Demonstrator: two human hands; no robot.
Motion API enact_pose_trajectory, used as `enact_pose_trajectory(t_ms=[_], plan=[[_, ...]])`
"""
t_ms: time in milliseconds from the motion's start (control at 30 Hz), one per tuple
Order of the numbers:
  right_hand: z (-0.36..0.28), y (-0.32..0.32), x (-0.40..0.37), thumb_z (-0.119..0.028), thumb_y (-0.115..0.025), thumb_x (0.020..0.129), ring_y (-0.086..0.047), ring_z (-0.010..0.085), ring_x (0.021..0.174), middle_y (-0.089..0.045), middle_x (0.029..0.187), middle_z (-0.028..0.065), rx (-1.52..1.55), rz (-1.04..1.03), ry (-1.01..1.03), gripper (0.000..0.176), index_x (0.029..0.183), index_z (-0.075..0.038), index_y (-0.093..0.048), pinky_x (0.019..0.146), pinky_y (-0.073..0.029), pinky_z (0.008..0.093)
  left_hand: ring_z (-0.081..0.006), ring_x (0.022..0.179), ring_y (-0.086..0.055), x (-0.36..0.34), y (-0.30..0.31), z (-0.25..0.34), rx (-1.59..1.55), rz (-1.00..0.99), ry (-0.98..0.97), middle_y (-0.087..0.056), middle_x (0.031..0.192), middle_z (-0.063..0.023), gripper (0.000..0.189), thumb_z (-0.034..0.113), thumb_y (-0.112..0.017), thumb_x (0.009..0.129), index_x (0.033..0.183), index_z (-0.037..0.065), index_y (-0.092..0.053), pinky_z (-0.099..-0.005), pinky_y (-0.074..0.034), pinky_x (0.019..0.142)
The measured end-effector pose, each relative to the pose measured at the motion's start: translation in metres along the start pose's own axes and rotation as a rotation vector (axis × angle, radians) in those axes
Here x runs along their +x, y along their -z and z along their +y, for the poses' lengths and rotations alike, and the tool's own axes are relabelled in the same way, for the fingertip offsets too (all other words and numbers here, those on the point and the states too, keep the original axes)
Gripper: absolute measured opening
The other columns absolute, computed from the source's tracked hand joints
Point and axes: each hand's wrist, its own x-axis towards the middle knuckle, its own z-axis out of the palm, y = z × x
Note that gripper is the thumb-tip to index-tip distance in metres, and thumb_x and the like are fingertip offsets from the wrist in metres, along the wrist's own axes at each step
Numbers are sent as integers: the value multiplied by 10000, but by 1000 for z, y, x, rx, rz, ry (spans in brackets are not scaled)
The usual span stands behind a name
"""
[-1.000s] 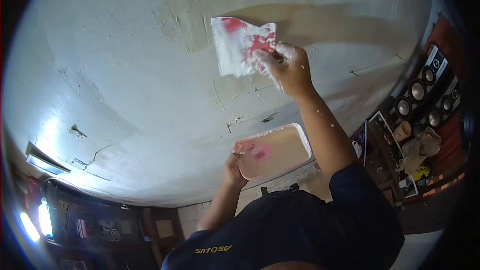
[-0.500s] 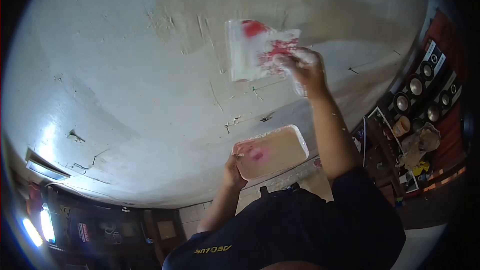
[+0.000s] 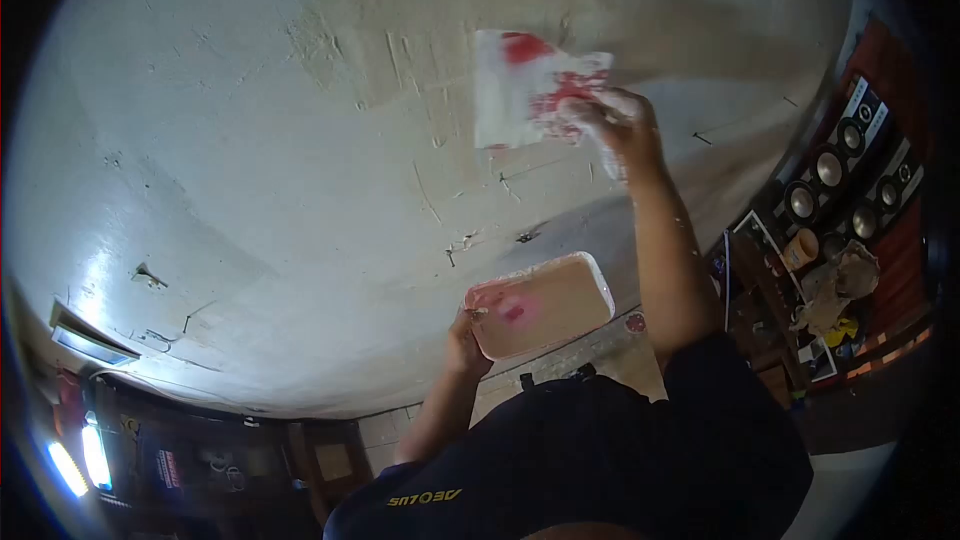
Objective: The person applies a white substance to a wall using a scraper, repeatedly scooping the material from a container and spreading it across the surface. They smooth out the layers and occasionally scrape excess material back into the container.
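Observation:
My right hand [image 3: 627, 127], smeared with white paste, is closed on a flat putty spreader [image 3: 508, 100]. Red patches show through the white coating on the spreader, whose broad face lies at or very close to the pale wall [image 3: 270, 170]. Lower down, my left hand [image 3: 466, 345] grips the left end of a shallow rectangular tray [image 3: 560, 305]. The tray is tan inside, with a pink-red smear near my left hand and white paste along its rim. Some fingers of my left hand are hidden by the tray.
Nails [image 3: 703, 138] and rough chips stick out of the wall. A rack of round speakers [image 3: 828, 168] stands at the right, above a crumpled bag [image 3: 850, 275]. Lit tubes [image 3: 95, 450] glow at the lower left, beside dark furniture [image 3: 215, 465].
My right hand and the spreader have shifted slightly right and up in the view. My left hand and the tray stay almost where they were.

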Motion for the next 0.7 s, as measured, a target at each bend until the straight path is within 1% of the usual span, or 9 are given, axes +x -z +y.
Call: enact_pose_trajectory(t_ms=[33,67,167,267,367,467,567,667,700], plan=[[21,-20,12,-103,-646,806,-595,130,743,-661,855,102,198,-132,89,202,936,51,-629,710,-471,253,-345,1141,-442,-1,-6,0,5,-3,6,-474,1225,-172,552,215,-438,723,1237,15,-413,-467,-358,969],[16,-35,20,-180,-679,787,-585,127,714,-659,806,125,26,-173,72,264,897,56,-636,696,-471,271,-344,1134,-449,-2,-16,2,24,-40,-5,-474,1225,-172,549,214,-436,726,1238,16,-409,-466,-364,964],[28,-21,39,-283,-694,768,-581,228,675,-655,821,181,-505,154,143,362,904,48,-635,692,-468,314,-343,1122,-461,-4,-25,5,54,-45,-24,-471,1229,-174,545,215,-431,734,1241,17,-398,-468,-371,956],[45,61,39,-141,-650,812,-583,89,741,-653,849,66,1,279,-17,264,998,44,-624,695,-467,237,-329,1131,-460,-3,-10,2,44,-31,-16,-469,1236,-171,550,236,-421,747,1251,17,-400,-457,-368,963],[23,99,16,-73,-621,817,-598,122,755,-641,920,97,111,425,-96,250,1005,89,-595,705,-473,246,-323,1136,-459,-4,-3,2,-14,-58,-1,-472,1234,-170,551,241,-409,757,1258,12,-398,-440,-373,962],[5,83,1,-76,-635,804,-602,122,763,-643,899,93,128,349,-75,248,998,75,-600,710,-483,241,-325,1138,-457,-4,-7,1,66,-59,-32,-470,1238,-170,546,243,-402,764,1256,7,-397,-443,-370,964],[-2,-10,5,-109,-670,786,-590,111,733,-645,846,80,293,93,0,254,981,46,-619,668,-477,240,-325,1133,-460,-2,-5,-1,80,-61,-19,-473,1234,-170,544,240,-402,760,1252,7,-401,-445,-372,961],[-11,-76,18,-198,-679,787,-589,136,664,-656,777,122,-96,-89,230,263,859,51,-639,637,-477,271,-325,1123,-470,0,-14,-3,48,-75,12,-481,1225,-169,547,238,-404,751,1248,9,-408,-441,-381,953],[-21,-85,24,-238,-679,781,-599,185,670,-653,762,159,-150,-137,96,297,883,39,-641,655,-476,300,-326,1116,-475,0,-16,-4,31,-88,20,-488,1218,-168,549,239,-405,746,1246,11,-412,-437,-387,948]])
